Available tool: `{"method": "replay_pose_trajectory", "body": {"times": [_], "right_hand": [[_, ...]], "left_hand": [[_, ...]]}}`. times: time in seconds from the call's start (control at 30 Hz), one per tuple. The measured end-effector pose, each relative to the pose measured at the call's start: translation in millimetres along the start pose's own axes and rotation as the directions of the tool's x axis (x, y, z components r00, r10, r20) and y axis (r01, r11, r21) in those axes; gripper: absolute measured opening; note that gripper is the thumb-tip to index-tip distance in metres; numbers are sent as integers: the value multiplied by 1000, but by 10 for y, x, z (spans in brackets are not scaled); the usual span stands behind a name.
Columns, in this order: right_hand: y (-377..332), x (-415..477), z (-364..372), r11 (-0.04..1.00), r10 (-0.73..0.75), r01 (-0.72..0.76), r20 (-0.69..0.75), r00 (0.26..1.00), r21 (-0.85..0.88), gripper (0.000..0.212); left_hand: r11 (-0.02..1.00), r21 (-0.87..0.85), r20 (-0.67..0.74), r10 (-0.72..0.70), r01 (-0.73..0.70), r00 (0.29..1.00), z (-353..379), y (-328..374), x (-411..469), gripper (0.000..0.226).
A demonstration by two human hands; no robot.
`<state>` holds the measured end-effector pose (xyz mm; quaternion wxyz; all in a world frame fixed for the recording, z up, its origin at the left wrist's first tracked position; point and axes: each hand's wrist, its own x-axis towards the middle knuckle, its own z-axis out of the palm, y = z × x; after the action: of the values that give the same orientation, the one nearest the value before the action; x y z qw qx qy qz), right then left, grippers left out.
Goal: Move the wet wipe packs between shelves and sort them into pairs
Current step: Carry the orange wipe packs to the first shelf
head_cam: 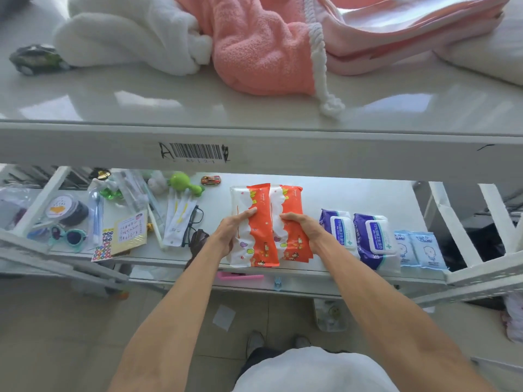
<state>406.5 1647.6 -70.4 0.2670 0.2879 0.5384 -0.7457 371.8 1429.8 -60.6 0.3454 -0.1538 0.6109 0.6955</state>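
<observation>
Squaring up a pair looks to be the step in hand. The left hand (236,232) grips the left orange pack (260,241) by its outer edge, fingers curled over the top. The right hand (302,230) grips the right orange pack (288,199) the same way. The two matching packs lie touching, side by side, on the lower shelf (353,193), near its front edge. Just to their right, two purple packs (370,241) lie together, and beyond those two small blue sachets (428,250) sit side by side, so the sorting seems far along. The next move, as I judge it, calls for letting go of both packs without dragging them askew, with the right one kept apart from the purple pair. The soft wrappers will probably slide on the smooth shelf.

The lower shelf is white and glossy. Its left half carries clutter: sunglasses (68,236), dark-framed glasses (195,222), a sticker sheet (103,247), a green toy (184,183) and a small toy car (210,180). The upper shelf (198,103), with a barcode label (195,152) on its front rail, holds a pink towel (254,46), a white towel (127,32) and another toy car (36,59). Pale floor tiles (56,321) show below.
</observation>
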Motion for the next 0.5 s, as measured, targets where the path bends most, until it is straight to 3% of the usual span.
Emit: {"method": "replay_pose_trajectory", "body": {"times": [0.27,0.43,0.5], "right_hand": [[-68,-176,228,969,1,53,218,976,-241,63],[50,-378,647,931,119,39,404,907,-362,26],[168,-480,858,913,159,45,458,875,-405,26]], "left_hand": [[976,-131,-169,151,-174,974,-56,-216,-674,53],[933,-236,-352,180,-273,919,-213,-648,-1285,57],[916,-253,-425,183,-310,887,-303,-862,-1564,58]]}}
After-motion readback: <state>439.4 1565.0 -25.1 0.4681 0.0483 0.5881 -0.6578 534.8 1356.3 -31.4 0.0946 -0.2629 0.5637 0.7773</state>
